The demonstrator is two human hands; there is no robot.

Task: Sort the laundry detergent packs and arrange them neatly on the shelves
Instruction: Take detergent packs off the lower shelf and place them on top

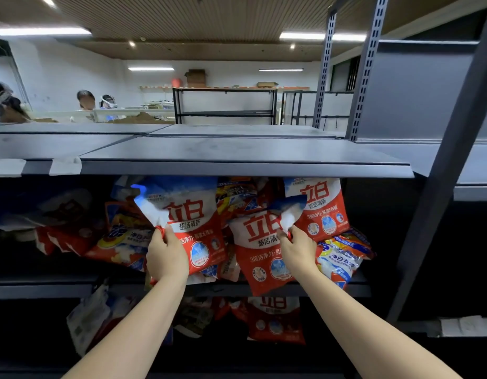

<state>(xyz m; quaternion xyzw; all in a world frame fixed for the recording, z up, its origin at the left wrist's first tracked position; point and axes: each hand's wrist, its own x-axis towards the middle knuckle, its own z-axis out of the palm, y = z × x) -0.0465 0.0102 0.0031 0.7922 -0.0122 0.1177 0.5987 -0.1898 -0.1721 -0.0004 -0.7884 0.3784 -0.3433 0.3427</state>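
Both arms outstretched; left hand (pixel 167 255) fingers grip left pack (pixel 194 228), right hand (pixel 298 251) fingers right pack (pixel 260 242).

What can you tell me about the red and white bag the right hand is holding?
The red and white plastic detergent pack is a soft, crinkly pouch with big red characters on a white band, white print and round blue pictures lower down. It hangs tilted at the front of the middle shelf, its bottom corner dipping past the edge. The right hand pinches its crumpled upper right part. Other packs crowd behind it.

Bright ceiling strip lights (pixel 40 31); dim lower shelves, wide-angle edge bending.
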